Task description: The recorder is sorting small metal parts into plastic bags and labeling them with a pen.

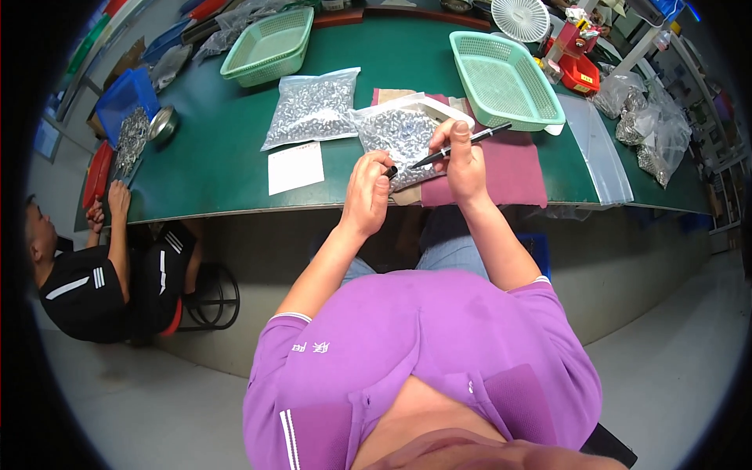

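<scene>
My right hand is closed round a black marker pen, its bare tip pointing down and left. Between the fingers of my left hand is the black pen cap, apart from the pen. Beneath both hands lies a clear plastic bag full of small silvery metal parts, on a maroon cloth. A second such bag rests on the table to its left. Just below that one is a white paper slip with faint marks.
Green mesh baskets stand at the back left and back right. A clear plastic sheet and bags of metal parts lie on the right. At far left a co-worker sits with hands by a pile of metal parts.
</scene>
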A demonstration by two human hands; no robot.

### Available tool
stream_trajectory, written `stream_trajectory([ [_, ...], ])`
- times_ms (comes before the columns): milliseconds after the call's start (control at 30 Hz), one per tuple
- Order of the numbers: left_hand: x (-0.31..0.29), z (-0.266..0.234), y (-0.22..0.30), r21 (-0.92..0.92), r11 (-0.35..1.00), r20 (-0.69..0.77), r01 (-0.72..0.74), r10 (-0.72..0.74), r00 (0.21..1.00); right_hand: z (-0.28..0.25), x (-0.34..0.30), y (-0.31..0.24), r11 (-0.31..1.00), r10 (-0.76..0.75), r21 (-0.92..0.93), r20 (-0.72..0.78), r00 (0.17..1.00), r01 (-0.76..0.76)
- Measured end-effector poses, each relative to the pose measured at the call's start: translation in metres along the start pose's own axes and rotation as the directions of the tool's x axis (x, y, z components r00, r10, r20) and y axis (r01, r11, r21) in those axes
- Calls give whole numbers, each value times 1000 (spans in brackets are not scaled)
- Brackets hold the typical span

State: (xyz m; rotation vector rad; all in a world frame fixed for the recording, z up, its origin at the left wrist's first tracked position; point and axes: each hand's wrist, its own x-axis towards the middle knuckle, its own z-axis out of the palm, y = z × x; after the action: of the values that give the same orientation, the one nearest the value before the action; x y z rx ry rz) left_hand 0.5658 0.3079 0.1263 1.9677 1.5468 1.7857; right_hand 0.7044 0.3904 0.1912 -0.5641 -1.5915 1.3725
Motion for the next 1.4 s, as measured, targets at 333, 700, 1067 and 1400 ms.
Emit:
stream_trajectory([
  [333, -9, -36, -9, 148, 934, -133, 326, -308, 942, -13, 0, 1, 992, -121, -30, 48, 991, 123],
  [700, 0, -76, -38, 158, 704, -130, 693, -681, 721, -39, -29, 29, 619, -293, -747, 69, 954, 244],
  [1067, 39, -16, -85, -241, 556, 123, 795, -796, 593, -41, -28, 57, 622, -288, -706, 197, 937, 339],
  [1400, 36, -8, -77, -398, 538, -26, 743, -816, 577, -41, 58, 15, 502, -407, -755, 224, 886, 421],
])
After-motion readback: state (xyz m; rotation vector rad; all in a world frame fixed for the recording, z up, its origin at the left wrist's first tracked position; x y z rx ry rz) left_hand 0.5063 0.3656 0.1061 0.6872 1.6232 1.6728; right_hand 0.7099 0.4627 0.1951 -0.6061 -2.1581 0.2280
